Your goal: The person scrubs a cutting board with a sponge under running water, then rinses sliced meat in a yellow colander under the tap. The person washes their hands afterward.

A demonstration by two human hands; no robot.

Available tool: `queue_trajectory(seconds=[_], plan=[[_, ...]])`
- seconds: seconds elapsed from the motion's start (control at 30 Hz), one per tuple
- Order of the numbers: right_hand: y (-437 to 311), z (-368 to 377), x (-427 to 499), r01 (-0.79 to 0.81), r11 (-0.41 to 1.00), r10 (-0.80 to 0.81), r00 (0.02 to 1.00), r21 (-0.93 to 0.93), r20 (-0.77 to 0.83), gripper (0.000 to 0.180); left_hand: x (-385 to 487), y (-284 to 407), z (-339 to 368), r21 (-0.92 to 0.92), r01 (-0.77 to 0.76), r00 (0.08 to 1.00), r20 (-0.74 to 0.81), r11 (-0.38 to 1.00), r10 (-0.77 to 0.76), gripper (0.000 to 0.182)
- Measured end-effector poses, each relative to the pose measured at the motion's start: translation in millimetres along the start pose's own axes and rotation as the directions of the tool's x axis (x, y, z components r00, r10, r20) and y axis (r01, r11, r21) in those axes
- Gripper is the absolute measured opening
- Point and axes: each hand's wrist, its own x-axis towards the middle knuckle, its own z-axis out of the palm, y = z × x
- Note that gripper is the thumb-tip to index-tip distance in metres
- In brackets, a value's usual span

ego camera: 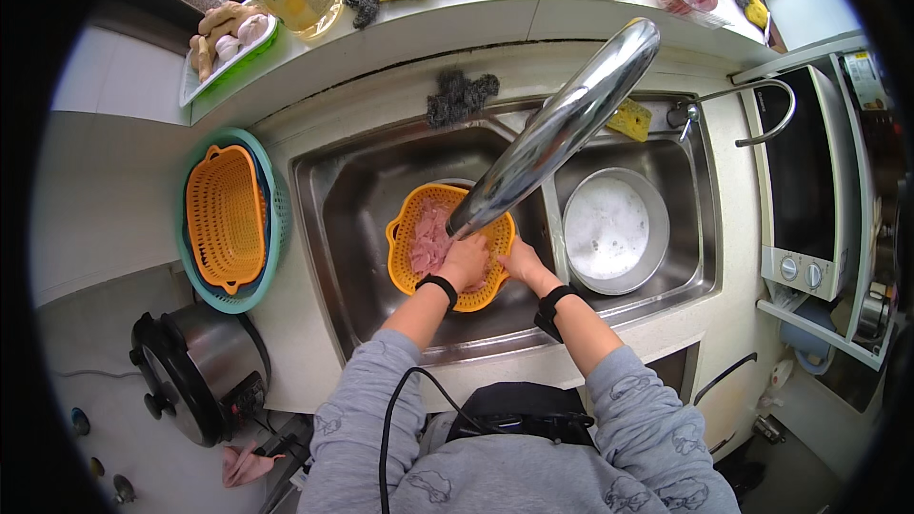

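An orange plastic colander (400,257) sits in the left bowl of the steel sink, holding pale pink sliced meat (428,235). My left hand (465,261) is down in the colander on the meat; its fingertips are partly hidden, so I cannot tell whether they grip any. With my right hand (523,262) I hold the colander's rim at its right handle. Above the colander slants the chrome faucet (557,128), its end covering part of the meat. Beneath the colander, the rim of another round vessel (455,182) shows at the back.
A metal pot (660,228) of foamy water stands in the right sink bowl. Left of the sink are nested baskets (277,228) and an electric pressure cooker (207,350). Behind lie a steel-wool-like scrubber (460,96) and a yellow sponge (630,120). A microwave (803,178) stands at right.
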Motion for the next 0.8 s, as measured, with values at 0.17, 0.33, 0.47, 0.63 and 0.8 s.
queue_trajectory(seconds=[0.17,0.33,0.47,0.63,0.8], plan=[[-3,-3,-2,-0.090,0.990,0.083,0.994,0.113,0.066,0.047,-8,-22,14,-0.437,0.308,0.851,-0.271,0.845,-0.451,0.041],[-3,-2,0,-0.065,0.997,0.064,0.997,0.032,0.038,0.048,-3,1,25,-0.183,-0.087,0.929,-0.370,0.979,0.013,0.041],[-2,-2,-1,-0.054,0.996,0.050,0.997,0.075,0.051,0.049,-7,-12,28,0.159,-0.069,0.990,-0.112,0.985,0.087,0.058],[-3,-3,-1,-0.085,0.991,0.078,0.994,0.101,0.072,0.049,-2,-65,25,-0.410,0.162,0.797,-0.482,0.897,-0.364,0.054],[-3,-3,-1,-0.006,0.999,0.006,1.000,0.034,0.010,0.047,11,-45,34,-0.575,0.306,0.812,-0.258,0.759,-0.524,0.042]])
